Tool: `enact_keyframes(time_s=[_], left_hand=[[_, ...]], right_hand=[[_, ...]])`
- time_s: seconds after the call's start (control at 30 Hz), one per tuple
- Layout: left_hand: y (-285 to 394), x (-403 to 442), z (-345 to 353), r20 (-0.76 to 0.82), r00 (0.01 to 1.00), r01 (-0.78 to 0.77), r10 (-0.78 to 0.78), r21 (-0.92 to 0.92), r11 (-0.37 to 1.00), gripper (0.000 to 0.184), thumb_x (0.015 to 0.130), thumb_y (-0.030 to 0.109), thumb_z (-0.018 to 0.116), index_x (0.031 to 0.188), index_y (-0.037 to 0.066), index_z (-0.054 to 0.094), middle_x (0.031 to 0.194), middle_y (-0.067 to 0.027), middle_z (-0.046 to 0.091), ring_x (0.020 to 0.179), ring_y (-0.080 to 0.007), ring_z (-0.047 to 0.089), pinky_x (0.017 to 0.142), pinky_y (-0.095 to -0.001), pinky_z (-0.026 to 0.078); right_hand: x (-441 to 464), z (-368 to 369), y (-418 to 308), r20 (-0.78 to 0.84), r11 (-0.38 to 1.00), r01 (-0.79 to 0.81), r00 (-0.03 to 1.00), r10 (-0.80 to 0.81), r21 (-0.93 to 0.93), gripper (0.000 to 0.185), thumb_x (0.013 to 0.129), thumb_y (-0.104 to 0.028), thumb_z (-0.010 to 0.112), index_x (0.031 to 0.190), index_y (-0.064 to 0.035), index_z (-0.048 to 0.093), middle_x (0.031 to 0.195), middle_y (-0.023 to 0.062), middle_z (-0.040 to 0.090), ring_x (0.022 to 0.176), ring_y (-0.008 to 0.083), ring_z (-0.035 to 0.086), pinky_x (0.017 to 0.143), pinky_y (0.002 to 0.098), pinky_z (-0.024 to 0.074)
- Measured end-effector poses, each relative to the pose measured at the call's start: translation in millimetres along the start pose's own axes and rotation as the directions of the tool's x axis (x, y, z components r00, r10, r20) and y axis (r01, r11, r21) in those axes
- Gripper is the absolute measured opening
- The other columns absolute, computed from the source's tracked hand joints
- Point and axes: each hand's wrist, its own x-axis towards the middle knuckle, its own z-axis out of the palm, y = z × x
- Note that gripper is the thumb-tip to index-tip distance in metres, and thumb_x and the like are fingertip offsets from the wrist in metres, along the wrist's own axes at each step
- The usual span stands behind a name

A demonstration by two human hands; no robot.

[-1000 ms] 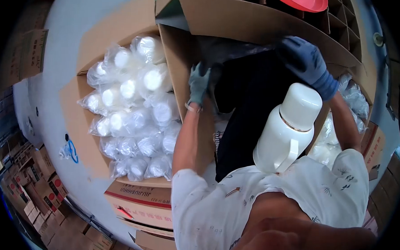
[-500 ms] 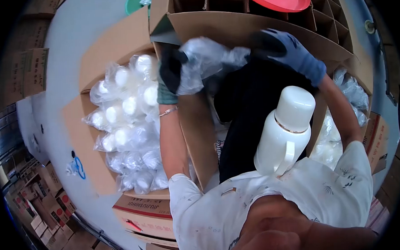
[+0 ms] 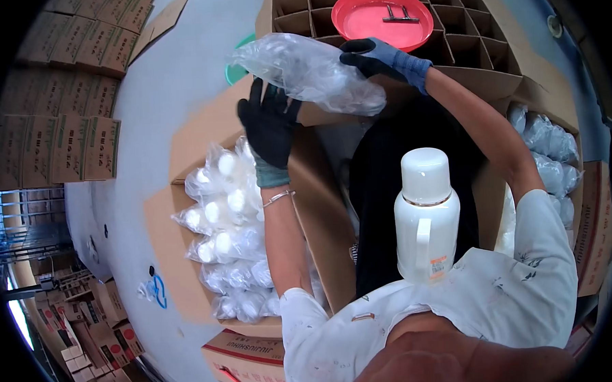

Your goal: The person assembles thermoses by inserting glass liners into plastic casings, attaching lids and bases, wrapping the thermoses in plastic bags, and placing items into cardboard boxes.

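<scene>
A crumpled clear plastic bag stretches across the upper middle. Gripping its right end is my right hand, in a blue glove with a dark palm. My left hand, gloved in black and grey-green, has its fingers spread just below the bag's left part; whether the fingertips touch it I cannot tell. A white thermos jug with a handle and a rounded lid stands against my lap and shirt. Whether anything is inside the bag is hard to make out.
An open carton at left holds several bagged white-topped items. Ahead, a divided carton carries a red basin with small metal pieces. More bagged items fill a carton at right. Stacked cartons line the left.
The bag has been raised and spread out further. My left hand has let go and opened its fingers. The thermos jug stands more upright, and the view has shifted.
</scene>
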Motion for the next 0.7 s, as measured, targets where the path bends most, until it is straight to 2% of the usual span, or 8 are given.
enact_keyframes(time_s=[0.13, 0.23, 0.27, 0.33, 0.47, 0.5, 0.57, 0.7], left_hand=[[-38.1, 9.6, 2.7, -0.104, 0.988, -0.038, 0.114, 0.554, 0.832, 0.04, 0.094, 0.024, 0.056, 0.132, 0.01, 0.05, 0.121, -0.0109, 0.057, 0.112, -0.0286, 0.056, 0.091, -0.0423, 0.048], [-70.8, 6.0, 22.7, 0.151, 0.921, -0.322, 0.359, 0.814, 0.484, 0.025, 0.088, 0.003, 0.063, 0.112, -0.002, 0.061, 0.106, -0.0082, 0.062, 0.091, -0.0174, 0.062, 0.082, -0.0305, 0.052], [-76.2, 4.3, 23.7, 0.117, 0.929, -0.289, 0.351, 0.823, 0.49, 0.026, 0.087, 0.002, 0.063, 0.112, -0.002, 0.061, 0.107, -0.0083, 0.062, 0.09, -0.0184, 0.062, 0.083, -0.0314, 0.052], [-84.4, -5.0, 2.3, 0.243, 0.867, -0.353, 0.435, 0.915, 0.192, 0.026, 0.091, 0.007, 0.057, 0.116, -0.001, 0.059, 0.112, -0.0084, 0.062, 0.094, -0.0203, 0.062, 0.089, -0.0339, 0.05], [-78.7, -53.1, -16.9, -0.089, 0.981, -0.151, 0.17, 0.192, 0.97, 0.035, 0.097, 0.027, 0.047, 0.122, 0.004, 0.055, 0.119, -0.013, 0.059, 0.113, -0.0251, 0.056, 0.099, -0.0392, 0.044], [-93.0, -77.0, -16.1, -0.176, 0.984, 0.003, 0.02, 0.132, 0.991, 0.04, 0.098, 0.032, 0.045, 0.125, 0.004, 0.053, 0.119, -0.0123, 0.059, 0.112, -0.0242, 0.056, 0.1, -0.039, 0.043], [-117.3, -111.8, -24.2, -0.137, 0.971, -0.021, 0.196, 0.767, 0.642, 0.041, 0.097, 0.03, 0.047, 0.123, -0.001, 0.055, 0.119, -0.0103, 0.06, 0.111, -0.0232, 0.056, 0.097, -0.0373, 0.044], [-116.9, -171.8, 24.5, 0.176, 0.975, -0.183, 0.139, 0.982, 0.041, 0.039, 0.088, 0.023, 0.055, 0.116, -0.005, 0.059, 0.09, -0.0117, 0.062, 0.084, -0.027, 0.06, 0.084, -0.0356, 0.048]], right_hand=[[-6.5, 16.1, -13.0, 0.083, 0.978, 0.181, 0.981, -0.173, -0.107, 0.067, 0.088, -0.037, 0.066, 0.141, -0.0064, 0.037, 0.135, 0.0113, 0.046, 0.125, 0.023, 0.043, 0.101, 0.0315, 0.0393], [-12.9, 37.6, 8.4, -0.044, 0.855, 0.517, 0.855, -0.516, 0.021, 0.07, 0.076, -0.032, 0.075, 0.134, -0.0066, 0.044, 0.121, 0.0138, 0.055, 0.104, 0.0245, 0.058, 0.093, 0.0335, 0.0463], [-29.7, 41.3, 1.9, -0.056, 0.775, 0.578, 0.792, -0.609, -0.253, 0.07, 0.075, -0.031, 0.075, 0.133, -0.0061, 0.045, 0.122, 0.0156, 0.056, 0.103, 0.0271, 0.06, 0.095, 0.0347, 0.0456], [-43.9, 27.5, 7.5, -0.115, 0.85, 0.425, 0.871, -0.478, -0.313, 0.051, 0.076, -0.029, 0.072, 0.117, -0.0025, 0.059, 0.115, 0.0183, 0.061, 0.106, 0.0311, 0.06, 0.094, 0.0378, 0.0463], [-85.3, -17.1, 78.5, -0.361, 0.839, 0.165, 0.848, -0.389, -0.518, 0.036, 0.079, -0.025, 0.067, 0.107, -0.0031, 0.064, 0.105, 0.0181, 0.064, 0.097, 0.033, 0.061, 0.087, 0.0403, 0.0487], [-109.1, -8.0, 94.9, -0.448, 0.83, 0.063, 0.818, -0.362, -0.555, 0.041, 0.077, -0.025, 0.068, 0.113, -0.0065, 0.061, 0.11, 0.0173, 0.061, 0.103, 0.034, 0.058, 0.091, 0.0418, 0.0462], [-149.7, 1.8, 100.0, -0.528, 0.782, 0.007, 0.734, -0.427, -0.623, 0.047, 0.075, -0.025, 0.069, 0.118, -0.0076, 0.058, 0.117, 0.0166, 0.058, 0.11, 0.034, 0.054, 0.095, 0.0428, 0.0427], [-237.3, 34.2, 96.1, -0.468, 0.669, -0.063, 0.762, -0.447, -0.741, 0.05, 0.073, -0.015, 0.066, 0.121, -0.0032, 0.053, 0.126, 0.0197, 0.052, 0.118, 0.0387, 0.046, 0.104, 0.0498, 0.0328]])
